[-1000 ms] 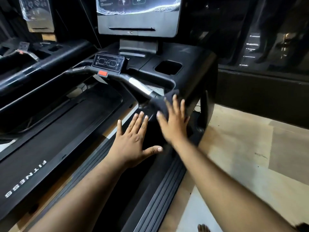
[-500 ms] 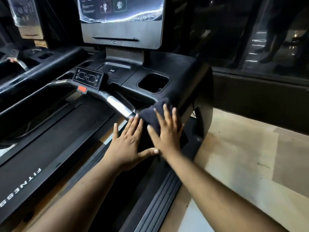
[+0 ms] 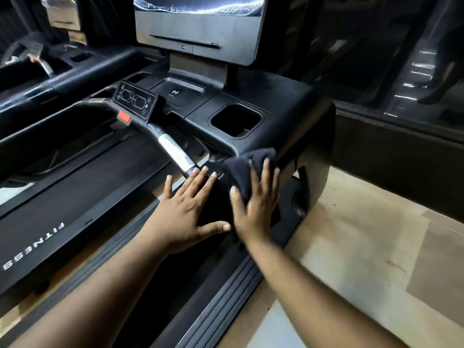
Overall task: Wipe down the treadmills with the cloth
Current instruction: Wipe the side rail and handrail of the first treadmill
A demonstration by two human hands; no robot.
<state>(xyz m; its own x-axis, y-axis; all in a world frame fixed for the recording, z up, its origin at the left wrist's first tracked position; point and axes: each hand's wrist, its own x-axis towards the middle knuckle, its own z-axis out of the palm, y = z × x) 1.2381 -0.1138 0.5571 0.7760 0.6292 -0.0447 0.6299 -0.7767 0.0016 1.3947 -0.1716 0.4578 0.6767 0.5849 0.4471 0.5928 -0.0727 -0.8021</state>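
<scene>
A black treadmill [image 3: 296, 101] fills the middle of the head view, with a console tray, a square cup holder [image 3: 234, 120] and a grey screen [image 3: 198, 26] above. My right hand [image 3: 256, 202] presses a dark cloth [image 3: 247, 164] flat against the near right corner of the console, fingers straight and spread. My left hand [image 3: 183, 209] lies flat with spread fingers on the black handrail beside it, its fingertips near the silver grip sensor [image 3: 173, 150]. Part of the cloth is hidden under my right palm.
A small control panel [image 3: 134, 100] with a red stop tab [image 3: 124, 117] sits on the crossbar. The belt deck marked FITNESS [image 3: 35, 244] runs at left, a ribbed side rail [image 3: 221, 295] below. A second treadmill [image 3: 62, 71] stands at far left. Pale floor [image 3: 364, 247] lies at right.
The view has come closer to the console. My right hand with the cloth has shifted a little along the console's corner, and my left hand has stayed flat beside it.
</scene>
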